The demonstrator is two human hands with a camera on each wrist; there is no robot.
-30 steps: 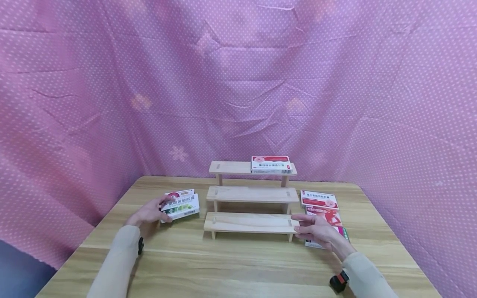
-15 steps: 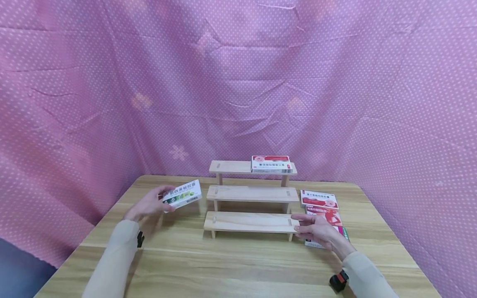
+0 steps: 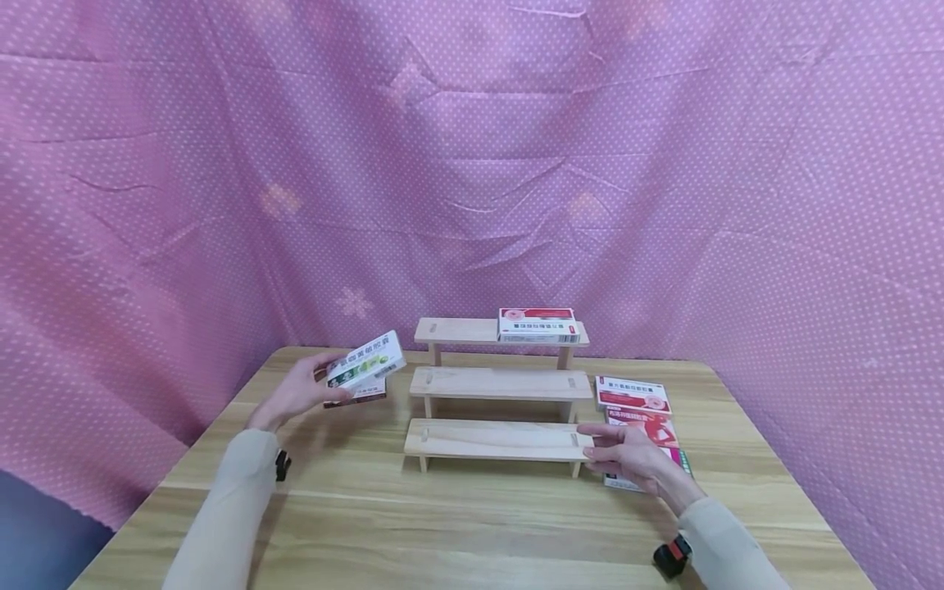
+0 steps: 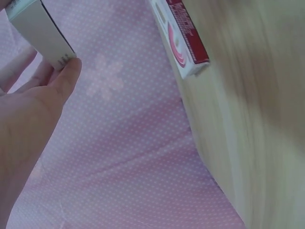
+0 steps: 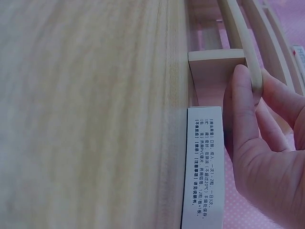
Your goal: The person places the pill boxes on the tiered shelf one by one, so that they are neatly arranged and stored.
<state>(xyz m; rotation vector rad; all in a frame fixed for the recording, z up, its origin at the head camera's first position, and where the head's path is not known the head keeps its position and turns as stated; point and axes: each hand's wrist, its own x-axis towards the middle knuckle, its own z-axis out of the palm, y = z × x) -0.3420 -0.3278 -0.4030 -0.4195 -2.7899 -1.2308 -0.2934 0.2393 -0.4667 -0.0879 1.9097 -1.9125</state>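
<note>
While a pink dotted curtain [image 3: 472, 164] closes in the back and both sides, a pale wooden desk [image 3: 457, 524] carries everything else. One three-step wooden rack [image 3: 500, 385] stands at the middle of the desk, and one red-and-white box [image 3: 538, 325] lies on the right part of its top step. The left hand [image 3: 298, 393] holds a white-and-green box [image 3: 366, 361] lifted clear of the desk, left of the rack, its fingers and thumb [image 4: 66, 78] pinching the box's near end. Just below that box, one red-and-white box [image 3: 357, 394] lies on the desk near the left edge. The right hand [image 3: 627, 457] rests at the right end of the rack's lowest step, its fingers [image 5: 245, 95] held straight and close together against the step's edge. Beside and under this hand, a row of three boxes [image 3: 637, 414] lies flat on the desk, right of the rack. That makes six boxes, one rack and two hands.
</note>
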